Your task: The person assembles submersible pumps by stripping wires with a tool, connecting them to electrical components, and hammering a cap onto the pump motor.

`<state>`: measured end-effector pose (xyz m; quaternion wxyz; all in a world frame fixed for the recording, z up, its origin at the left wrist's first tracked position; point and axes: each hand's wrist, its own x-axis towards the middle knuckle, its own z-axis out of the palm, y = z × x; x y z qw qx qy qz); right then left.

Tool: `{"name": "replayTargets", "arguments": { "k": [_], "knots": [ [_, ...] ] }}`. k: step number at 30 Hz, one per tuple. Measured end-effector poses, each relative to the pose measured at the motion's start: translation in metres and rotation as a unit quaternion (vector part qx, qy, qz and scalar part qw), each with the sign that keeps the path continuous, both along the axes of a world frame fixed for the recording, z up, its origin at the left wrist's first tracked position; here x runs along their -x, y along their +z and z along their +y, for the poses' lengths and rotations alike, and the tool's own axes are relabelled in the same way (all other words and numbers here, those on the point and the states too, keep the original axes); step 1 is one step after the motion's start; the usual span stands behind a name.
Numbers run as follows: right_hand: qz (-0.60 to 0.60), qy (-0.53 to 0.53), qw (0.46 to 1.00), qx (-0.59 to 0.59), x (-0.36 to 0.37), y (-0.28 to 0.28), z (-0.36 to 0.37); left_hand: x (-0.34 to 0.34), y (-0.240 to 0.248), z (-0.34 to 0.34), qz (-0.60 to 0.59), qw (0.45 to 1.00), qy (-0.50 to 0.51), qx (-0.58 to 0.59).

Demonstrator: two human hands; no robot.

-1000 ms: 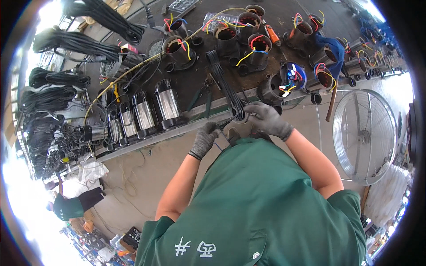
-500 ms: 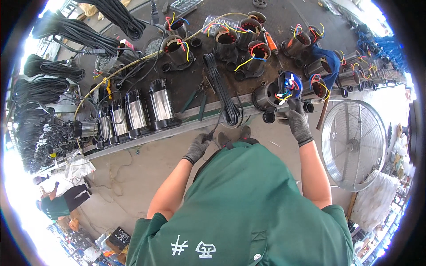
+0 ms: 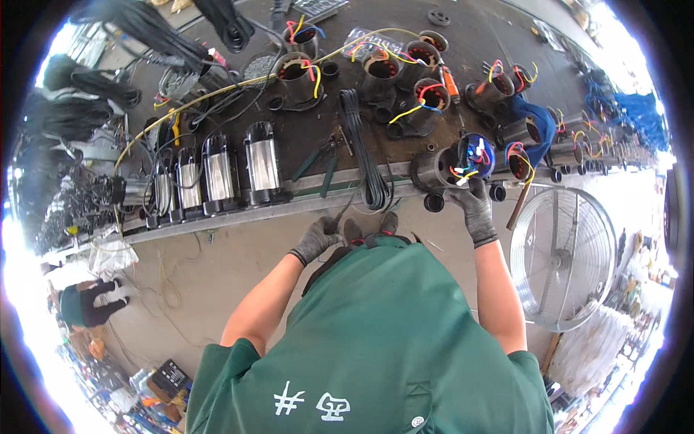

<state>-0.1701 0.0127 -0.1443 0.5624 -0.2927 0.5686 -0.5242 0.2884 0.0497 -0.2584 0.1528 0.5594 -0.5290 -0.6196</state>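
My left hand (image 3: 316, 239), in a dark grey glove, is closed around the end of a black power cable (image 3: 373, 184) just off the bench's front edge. The rest of the cable lies in a bundle on the bench. My gloved right hand (image 3: 476, 213) grips the lower rim of a blue round cover (image 3: 478, 157) at the open end of a dark pump housing (image 3: 431, 170). Red, blue and yellow wires with white connectors show inside the cover. Some right fingertips are hidden by it. Green-handled pliers (image 3: 324, 160) lie left of the cable bundle.
Silver-and-black pump bodies (image 3: 262, 163) stand along the bench edge at left. Several open housings with coloured wires (image 3: 379, 72) stand farther back, near an orange-handled screwdriver (image 3: 450, 85). A large floor fan (image 3: 562, 258) stands at right. Another person (image 3: 85, 304) is at far left.
My view has shifted slightly. The right hand has drawn in under the blue cover, its fingers closer together. My left hand keeps hold of the cable end.
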Motion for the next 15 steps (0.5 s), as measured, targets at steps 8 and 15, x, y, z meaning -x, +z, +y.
{"name": "replayTargets", "arguments": {
  "k": [8,15],
  "knots": [
    [0.128,0.073,0.986,-0.081,-0.031,0.01,0.019,0.008,0.058,-0.003,-0.046,0.998,0.048,0.013],
    [0.406,0.43,0.765,0.256,-0.161,0.073,-0.036,0.017,0.097,0.003,0.049,0.988,0.103,0.107]
  ]
}}
